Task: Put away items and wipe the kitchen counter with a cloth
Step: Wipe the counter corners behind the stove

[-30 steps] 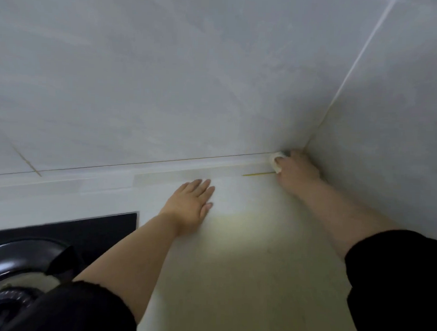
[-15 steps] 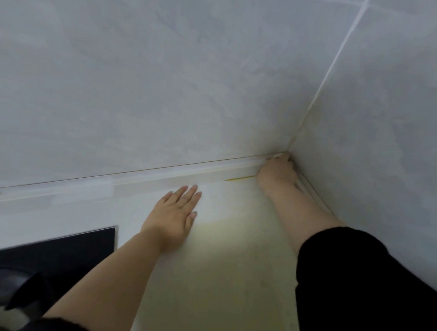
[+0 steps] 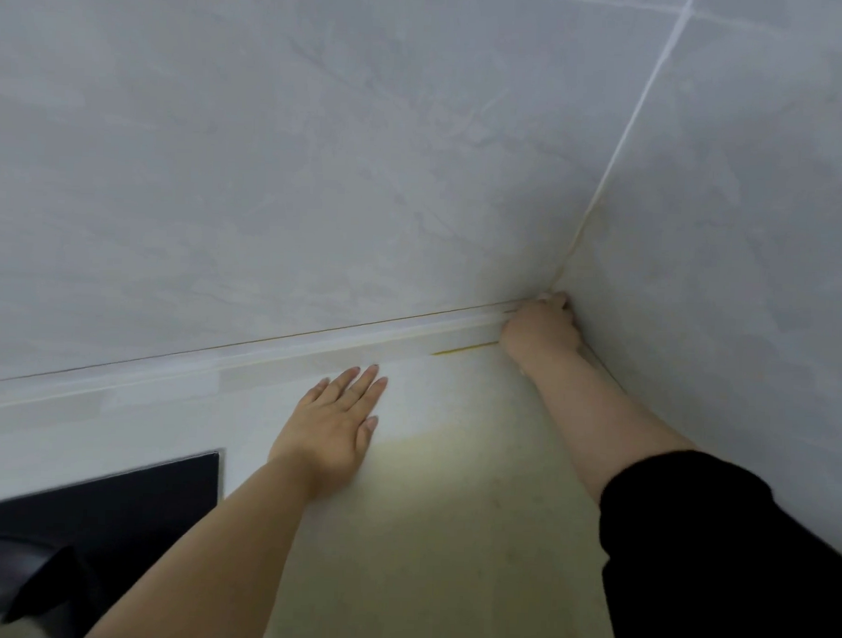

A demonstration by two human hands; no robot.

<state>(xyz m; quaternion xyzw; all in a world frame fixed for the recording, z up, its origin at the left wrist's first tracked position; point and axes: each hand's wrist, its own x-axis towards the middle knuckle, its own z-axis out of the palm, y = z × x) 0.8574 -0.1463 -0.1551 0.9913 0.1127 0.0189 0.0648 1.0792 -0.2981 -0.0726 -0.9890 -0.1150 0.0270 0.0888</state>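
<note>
- The cloth (image 3: 543, 300) sits at 3 o'clock in the head view, jammed into the corner where the two tiled walls (image 3: 415, 151) meet the counter (image 3: 450, 520). Only a pale scrap shows past the knuckles.
- The right hand (image 3: 540, 330) is bunched over it, with its fingers curled down and inward, apparently gripping the wad and pressing it into the corner.
- The left hand (image 3: 332, 420), at 7 o'clock, lies flat on the counter with straight fingers close together. It holds nothing and looks like a brace.
- Handling, as a judgement: the cloth should be light, soft and limp. It will crush to fit the corner and cannot break. A bunched grip from above, with the fingertips driving it, suits this narrow seam. It may slide easily on the smooth counter, so the pressure has to come from the hand.
- A yellowish streak (image 3: 461, 351) lies at 9 o'clock from the right hand, at the foot of the low upstand (image 3: 265, 361). It looks like the next stretch to rub.
- Hidden or unclear: the cloth's size, its folds and whether it is damp, and also the right fingertips and the corner seam under them.
- The black hob (image 3: 116, 508) at 8 o'clock is cut off by the frame edge. A dark blurred shape on it cannot be identified.
- The black sleeve (image 3: 716, 558) at 5 o'clock covers the counter's right side.
- No items left to put away are in view.
</note>
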